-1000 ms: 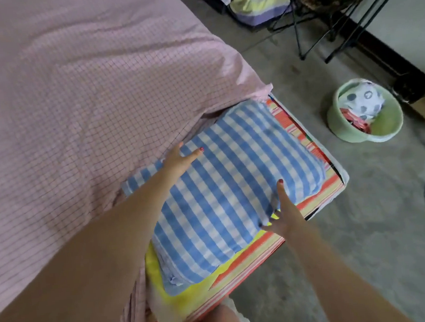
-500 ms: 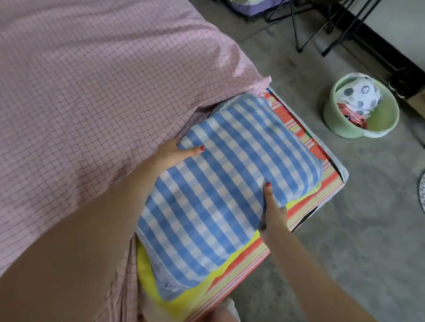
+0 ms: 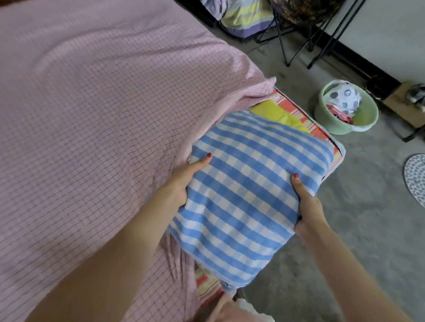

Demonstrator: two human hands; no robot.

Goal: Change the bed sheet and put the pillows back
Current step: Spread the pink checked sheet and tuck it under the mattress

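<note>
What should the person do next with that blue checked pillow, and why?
Probably lift the blue checked pillow clear and set it aside. Both the left hand and right hand grip its sides, and it sits on the uncovered striped corner that the pink sheet has yet to cover.

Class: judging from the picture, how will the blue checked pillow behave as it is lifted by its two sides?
The blue checked pillow probably sags rather than staying stiff: it dents where the left hand and right hand grip it. It looks light for its bulk. Its woven cover seems unlikely to slip.
</note>
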